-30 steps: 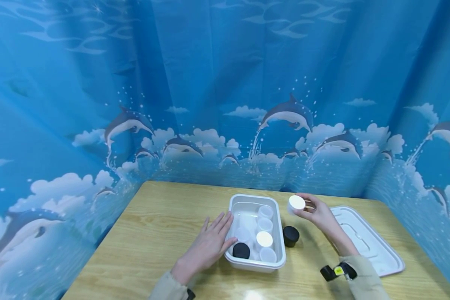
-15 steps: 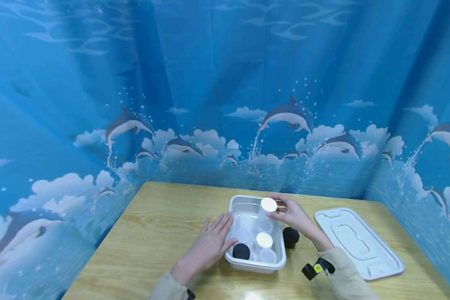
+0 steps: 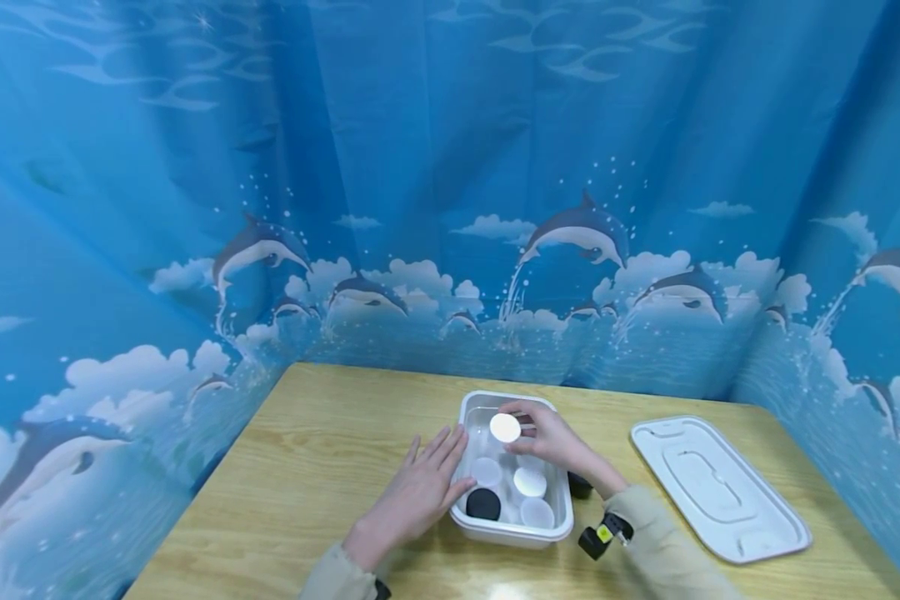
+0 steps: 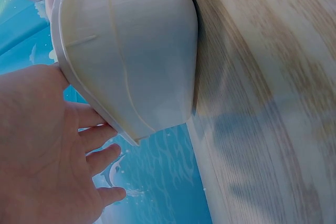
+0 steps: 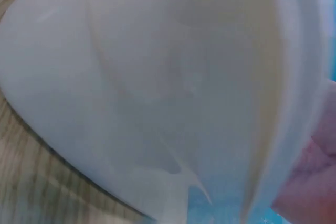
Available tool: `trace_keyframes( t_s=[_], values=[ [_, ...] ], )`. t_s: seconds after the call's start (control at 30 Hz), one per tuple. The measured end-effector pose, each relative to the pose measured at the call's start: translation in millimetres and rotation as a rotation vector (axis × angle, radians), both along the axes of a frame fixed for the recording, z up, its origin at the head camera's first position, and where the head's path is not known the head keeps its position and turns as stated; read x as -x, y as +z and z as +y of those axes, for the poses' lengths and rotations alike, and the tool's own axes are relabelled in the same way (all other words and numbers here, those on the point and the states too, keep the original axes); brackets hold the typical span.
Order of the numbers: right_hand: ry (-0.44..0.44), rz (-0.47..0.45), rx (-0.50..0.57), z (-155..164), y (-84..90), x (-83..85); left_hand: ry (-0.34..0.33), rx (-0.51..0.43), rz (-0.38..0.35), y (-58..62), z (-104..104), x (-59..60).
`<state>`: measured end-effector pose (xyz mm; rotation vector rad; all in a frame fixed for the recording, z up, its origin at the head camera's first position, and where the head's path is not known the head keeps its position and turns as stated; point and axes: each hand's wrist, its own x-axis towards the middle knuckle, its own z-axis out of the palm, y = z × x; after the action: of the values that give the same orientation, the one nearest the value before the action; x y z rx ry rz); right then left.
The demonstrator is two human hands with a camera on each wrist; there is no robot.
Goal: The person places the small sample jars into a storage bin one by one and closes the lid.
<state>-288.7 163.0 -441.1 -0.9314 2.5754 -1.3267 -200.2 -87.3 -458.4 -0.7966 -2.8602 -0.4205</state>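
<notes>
In the head view my right hand [image 3: 551,437] pinches a small round jar with a white lid [image 3: 505,427] over the far part of the white plastic box [image 3: 565,504]. My left hand [image 3: 416,487] rests on the box's left rim, fingers straight and spread. The left wrist view shows that hand's fingertips at the rim, beside the box's outer wall [image 4: 131,51]. Inside, nearer me, stand a black-lidded jar [image 3: 483,504], a white-lidded jar [image 3: 529,482] and paler jars [image 3: 537,512]. In the right wrist view the box wall [image 5: 147,77] hides most of my right hand.
Another black jar [image 3: 580,485] stands on the table against the box's right side, partly hidden under my right forearm. Farther right lies a flat white box lid [image 3: 720,492]. A blue dolphin curtain [image 3: 450,208] hangs behind the wooden table [image 3: 345,417].
My right hand has carried the white-lidded jar leftward, from beside the box to over its inside. The box lid has come into fuller view. My left hand has stayed put.
</notes>
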Motion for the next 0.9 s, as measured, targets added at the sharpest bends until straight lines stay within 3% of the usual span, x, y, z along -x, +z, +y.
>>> trace_keyframes(
  t_s=[0.23,0.47,0.9],
  values=[
    [0.059,0.091,-0.059,-8.8,-11.4,5.9,0.001,0.007,0.005,0.4,0.7,-0.8],
    [0.058,0.166,-0.181,-14.9,-15.1,10.4,0.000,0.004,0.017,-0.6,1.0,-0.3],
    [0.144,0.212,-0.296,-22.2,-13.1,7.2,0.018,0.012,-0.004,-0.6,1.0,-1.5]
  ],
)
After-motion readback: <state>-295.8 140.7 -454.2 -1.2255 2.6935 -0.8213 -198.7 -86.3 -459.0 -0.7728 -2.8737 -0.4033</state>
